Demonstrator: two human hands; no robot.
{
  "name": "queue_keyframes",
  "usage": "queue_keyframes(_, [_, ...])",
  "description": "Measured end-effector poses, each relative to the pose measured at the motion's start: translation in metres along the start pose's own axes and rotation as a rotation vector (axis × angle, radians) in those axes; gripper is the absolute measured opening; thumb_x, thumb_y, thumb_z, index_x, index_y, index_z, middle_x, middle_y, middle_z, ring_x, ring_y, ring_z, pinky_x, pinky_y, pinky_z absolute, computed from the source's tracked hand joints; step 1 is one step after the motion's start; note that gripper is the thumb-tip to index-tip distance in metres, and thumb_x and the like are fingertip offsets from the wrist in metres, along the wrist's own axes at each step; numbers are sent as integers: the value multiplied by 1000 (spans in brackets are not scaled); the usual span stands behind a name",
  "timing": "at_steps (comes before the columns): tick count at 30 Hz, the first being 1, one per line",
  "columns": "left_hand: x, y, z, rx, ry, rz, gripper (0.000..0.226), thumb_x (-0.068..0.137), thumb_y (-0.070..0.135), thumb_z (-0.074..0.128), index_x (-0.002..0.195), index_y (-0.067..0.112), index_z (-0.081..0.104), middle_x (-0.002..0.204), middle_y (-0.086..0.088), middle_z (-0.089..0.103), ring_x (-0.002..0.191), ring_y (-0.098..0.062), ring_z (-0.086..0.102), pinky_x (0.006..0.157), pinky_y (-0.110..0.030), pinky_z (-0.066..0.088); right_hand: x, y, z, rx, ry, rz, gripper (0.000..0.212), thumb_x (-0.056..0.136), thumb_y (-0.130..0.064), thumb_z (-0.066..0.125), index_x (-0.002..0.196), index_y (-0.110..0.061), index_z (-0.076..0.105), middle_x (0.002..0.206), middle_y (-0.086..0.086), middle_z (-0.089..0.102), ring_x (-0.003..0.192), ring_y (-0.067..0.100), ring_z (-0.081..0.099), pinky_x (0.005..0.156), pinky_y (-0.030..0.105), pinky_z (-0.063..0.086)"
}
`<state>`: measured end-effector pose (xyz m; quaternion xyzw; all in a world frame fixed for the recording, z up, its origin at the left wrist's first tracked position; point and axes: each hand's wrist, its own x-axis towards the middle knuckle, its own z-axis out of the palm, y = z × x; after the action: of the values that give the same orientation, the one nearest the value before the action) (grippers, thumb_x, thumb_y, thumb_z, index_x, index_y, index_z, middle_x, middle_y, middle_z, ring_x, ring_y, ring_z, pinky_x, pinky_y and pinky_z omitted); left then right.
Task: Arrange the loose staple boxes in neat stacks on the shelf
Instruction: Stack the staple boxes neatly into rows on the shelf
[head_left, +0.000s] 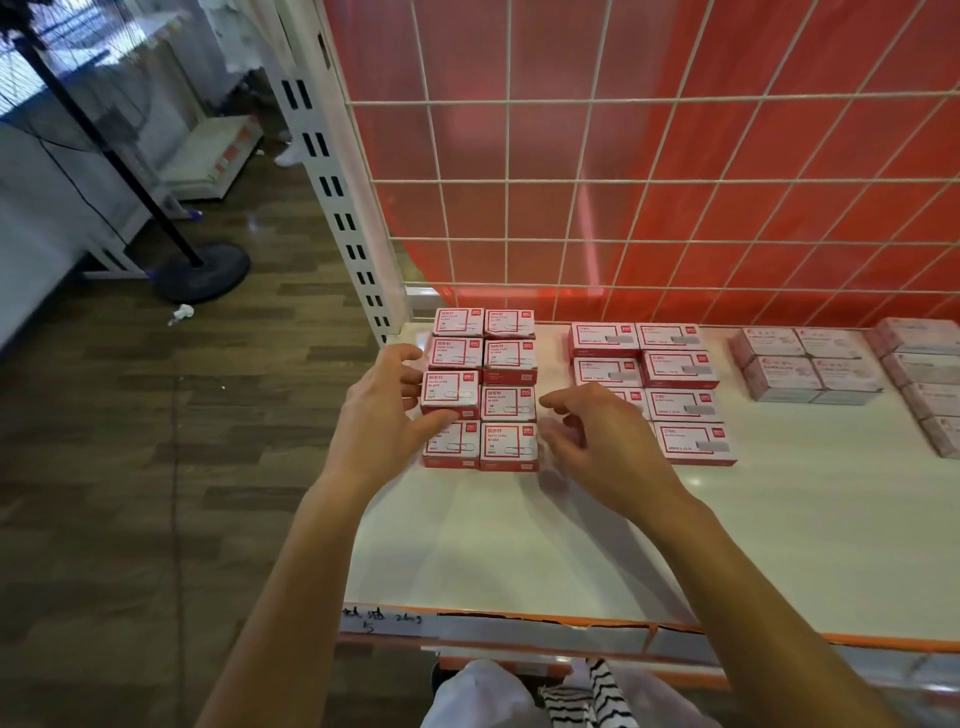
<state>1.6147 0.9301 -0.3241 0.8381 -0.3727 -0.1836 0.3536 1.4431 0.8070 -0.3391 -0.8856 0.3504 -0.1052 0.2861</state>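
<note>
We see the left hand with its fingers spread wide and curved round 1 red-and-white box. The thumb presses the box's near edge and the fingertips sit at its far left corner, so the box lies between them. That box is in the left column of a block of boxes, 2 columns by 4 rows, on the white shelf. The right hand holds nothing. Its fingers are loosely curled, with the index finger reaching toward the block's right side, just beside it. Behind these fingers, partly hidden, lie wider red-and-white boxes, and beyond them pale pink boxes.
</note>
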Motion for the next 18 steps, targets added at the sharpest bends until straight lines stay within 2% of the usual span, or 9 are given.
queue_keyframes(4, [-2,2,2,17,-12,-19,67,78,21,77,134,20,39,119,-1,65,94,-6,57,90,-40,52,-2,-1,-1,0,-3,-13,31,93,-27,57,123,-19,60,115,3,62,95,16,58,84,32,51])
queue_keyframes(10, [-4,2,6,44,68,2,75,77,19,79,139,23,36,118,-3,66,90,-3,56,84,-33,53,-6,0,-1,9,-6,-14,31,94,-28,56,123,-18,60,115,2,62,95,15,57,83,27,47])
queue_keyframes(14, [-6,3,8,69,93,15,73,78,21,78,138,21,38,118,-5,66,98,-14,64,86,-37,53,-8,1,-1,8,3,-38,29,93,-26,57,121,-18,61,112,2,62,91,14,56,78,25,44])
queue_keyframes(18, [-10,7,10,96,89,5,72,79,23,77,139,20,38,123,-5,64,110,-22,61,93,-44,49,-11,2,-1,16,10,-48,30,92,-24,59,120,-17,61,113,3,62,93,15,56,82,28,48])
